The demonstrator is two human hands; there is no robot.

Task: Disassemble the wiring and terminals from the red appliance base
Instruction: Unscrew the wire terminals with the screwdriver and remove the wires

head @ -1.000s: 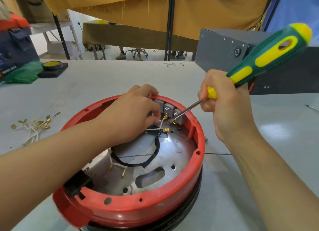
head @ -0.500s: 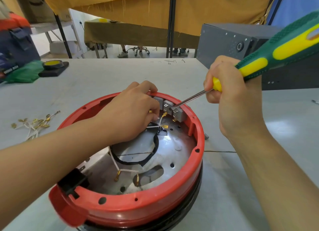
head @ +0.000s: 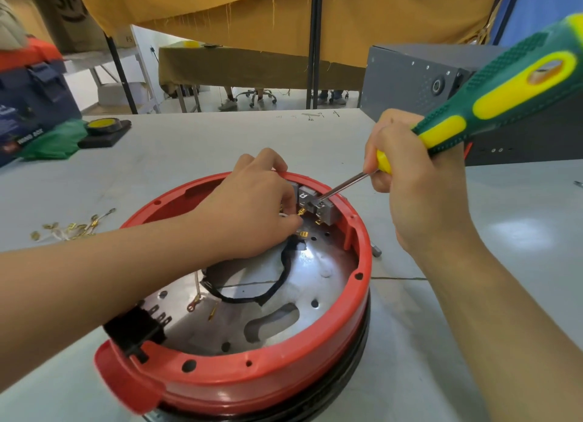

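screwdriver (head: 492, 103) tip on terminal block (head: 318, 208)

We've got open table (head: 195, 144) left of the red base (head: 252, 380); inside, our left hand (head: 252, 213) and the screwdriver (head: 473, 112) crowd the terminal block (head: 318, 207), grey box (head: 419, 84) walling off the right.

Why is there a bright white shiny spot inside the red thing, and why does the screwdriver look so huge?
Head view: the white spot is glare, light bouncing off the shiny metal plate inside the red appliance base; another soft reflection sits on the table. Head view again: the screwdriver handle is close to the wide-angle lens, so it looks stretched and big beside the right hand.
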